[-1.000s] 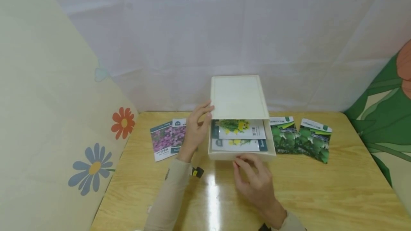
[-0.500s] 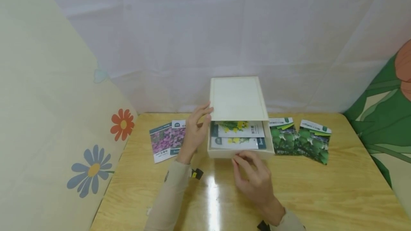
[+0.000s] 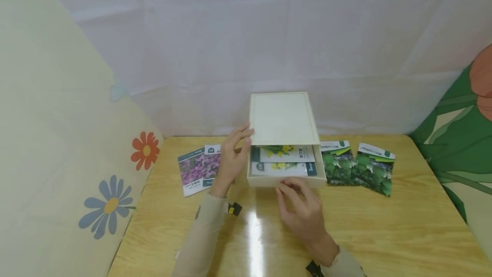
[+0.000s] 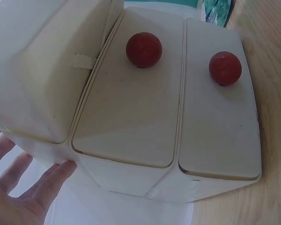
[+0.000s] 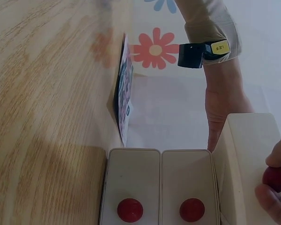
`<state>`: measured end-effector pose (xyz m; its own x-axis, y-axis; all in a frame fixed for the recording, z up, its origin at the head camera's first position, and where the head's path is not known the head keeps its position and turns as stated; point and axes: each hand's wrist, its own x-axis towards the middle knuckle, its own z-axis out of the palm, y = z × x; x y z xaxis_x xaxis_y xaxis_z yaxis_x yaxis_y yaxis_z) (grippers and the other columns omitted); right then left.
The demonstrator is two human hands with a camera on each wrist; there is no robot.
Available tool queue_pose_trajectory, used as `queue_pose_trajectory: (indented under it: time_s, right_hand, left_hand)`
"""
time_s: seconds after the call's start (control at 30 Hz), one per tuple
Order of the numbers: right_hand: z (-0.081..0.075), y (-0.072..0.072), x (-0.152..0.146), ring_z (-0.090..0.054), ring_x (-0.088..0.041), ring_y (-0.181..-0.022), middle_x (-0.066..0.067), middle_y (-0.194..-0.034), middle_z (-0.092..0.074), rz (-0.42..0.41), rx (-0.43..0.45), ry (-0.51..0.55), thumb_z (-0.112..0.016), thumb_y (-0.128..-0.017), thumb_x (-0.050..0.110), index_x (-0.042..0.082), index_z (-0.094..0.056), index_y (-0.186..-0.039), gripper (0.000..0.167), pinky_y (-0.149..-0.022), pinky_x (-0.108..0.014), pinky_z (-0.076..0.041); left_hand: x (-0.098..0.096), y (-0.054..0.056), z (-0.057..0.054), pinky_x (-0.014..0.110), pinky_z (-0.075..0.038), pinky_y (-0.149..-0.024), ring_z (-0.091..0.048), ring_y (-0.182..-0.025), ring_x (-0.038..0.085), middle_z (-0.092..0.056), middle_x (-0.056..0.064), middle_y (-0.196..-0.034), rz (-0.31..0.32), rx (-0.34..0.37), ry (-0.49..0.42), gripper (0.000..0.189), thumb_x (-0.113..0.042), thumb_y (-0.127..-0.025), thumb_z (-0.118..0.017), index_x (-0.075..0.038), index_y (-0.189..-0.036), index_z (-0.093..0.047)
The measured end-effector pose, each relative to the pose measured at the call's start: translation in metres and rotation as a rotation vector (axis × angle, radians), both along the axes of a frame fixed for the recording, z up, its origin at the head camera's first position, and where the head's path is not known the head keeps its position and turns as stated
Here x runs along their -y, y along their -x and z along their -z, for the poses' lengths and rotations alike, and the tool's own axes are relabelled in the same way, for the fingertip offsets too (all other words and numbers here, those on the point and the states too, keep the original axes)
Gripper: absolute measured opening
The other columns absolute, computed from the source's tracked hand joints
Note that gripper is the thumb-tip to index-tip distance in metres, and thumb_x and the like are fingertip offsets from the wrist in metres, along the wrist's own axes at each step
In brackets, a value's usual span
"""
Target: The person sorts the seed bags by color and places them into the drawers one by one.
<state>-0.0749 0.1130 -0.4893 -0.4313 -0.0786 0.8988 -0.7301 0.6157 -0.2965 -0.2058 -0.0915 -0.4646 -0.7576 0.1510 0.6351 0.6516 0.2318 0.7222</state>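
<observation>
A white drawer cabinet [image 3: 282,119] stands at the back of the table. Its top drawer [image 3: 261,182] is partly pulled out, and seed packets [image 3: 286,154] with yellow flowers lie inside. My right hand [image 3: 303,213] pinches the round red knob [image 5: 275,178] of this drawer between thumb and fingers. Against the cabinet's left side rests my left hand [image 3: 232,157], its fingers extended along the wall near the top. In the left wrist view the two lower drawers are closed, each with a red knob [image 4: 144,49] on its front.
Left of the cabinet lie seed packets [image 3: 194,170] with purple flowers, partly behind my left hand. Two green-leaf seed packets [image 3: 374,168] lie to its right on the wooden table [image 3: 384,234]. A white cloth [image 3: 215,54] hangs close behind.
The top drawer has slid a little way into the cabinet, my right hand moving with it on the knob. My left hand keeps its place on the cabinet's side.
</observation>
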Motion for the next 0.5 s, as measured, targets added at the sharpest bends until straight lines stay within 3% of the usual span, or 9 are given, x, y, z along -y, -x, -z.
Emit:
queue_pose_trajectory:
  time_s: [0.3, 0.5]
  right_hand:
    - [-0.001, 0.000, 0.000, -0.071, -0.028, -0.086, -0.018, -0.106, -0.070, 0.010, 0.035, 0.001, -0.069, -0.098, 0.011, -0.002, -0.078, -0.101, 0.017, -0.079, -0.024, -0.064]
    - [-0.003, 0.003, 0.000, -0.071, -0.027, -0.087, -0.018, -0.107, -0.070, 0.019, 0.053, -0.005, -0.071, -0.094, 0.009, -0.002, -0.078, -0.101, 0.015, -0.080, -0.025, -0.064]
  left_hand:
    - [-0.005, -0.003, -0.002, 0.036, -0.067, -0.079, -0.067, -0.128, 0.043, -0.060, 0.025, -0.150, -0.029, 0.016, -0.007, 0.025, 0.000, -0.105, -0.062, 0.003, -0.128, -0.071]
    - [-0.008, -0.014, -0.018, 0.041, -0.067, -0.080, -0.065, -0.127, 0.049, -0.059, 0.032, -0.148, -0.038, 0.043, -0.026, 0.024, 0.003, -0.105, -0.060, 0.011, -0.126, -0.069]
